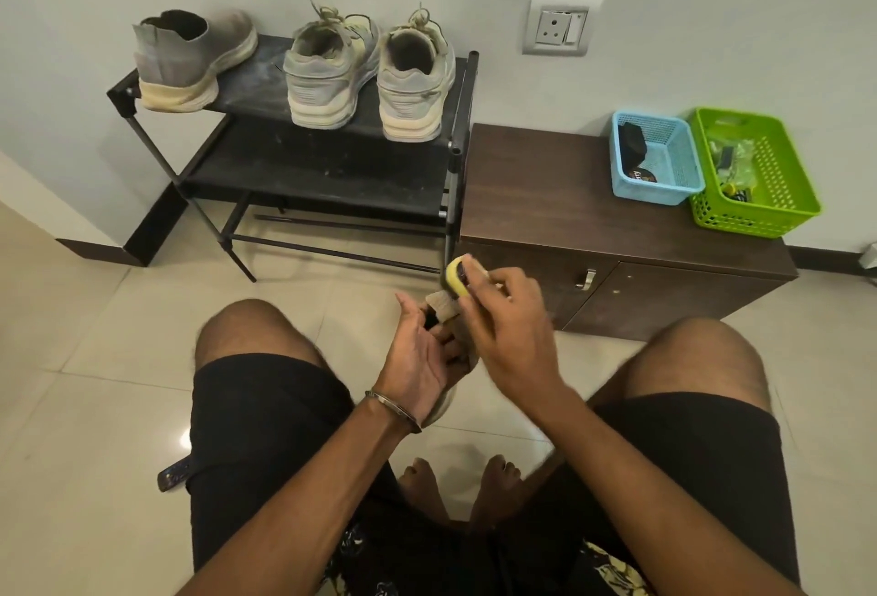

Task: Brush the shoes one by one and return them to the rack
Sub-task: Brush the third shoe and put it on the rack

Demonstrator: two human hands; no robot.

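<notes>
A person sits low before the shoe rack (455, 87), knees apart, working over the floor just in front of the rack's right front leg. The left hand (420, 358) holds a grey shoe (443, 306) from below, palm turned up, its fingers curled round the shoe's body; most of the shoe is hidden by both hands, but its pale sole edge shows by the wrist and its grey fabric end shows beyond the fingers, so its long axis runs from the person toward the rack. Which end is toe or heel cannot be told. The right hand (510, 334) pinches a yellow brush (456, 278) at the shoe's far end, its fingers closed on the brush, which touches the fabric there. On the rack's top shelf stand three more shoes: a grey slip-on (190, 59) at the left end, heel toward the person and toe angled right, and a laced pair (370, 68) at the right end, heels outward, toes toward the wall. Right of the rack, touching it, stands a brown cabinet (545, 197) bearing a blue basket (683, 168) and a green basket (778, 178) side by side.
</notes>
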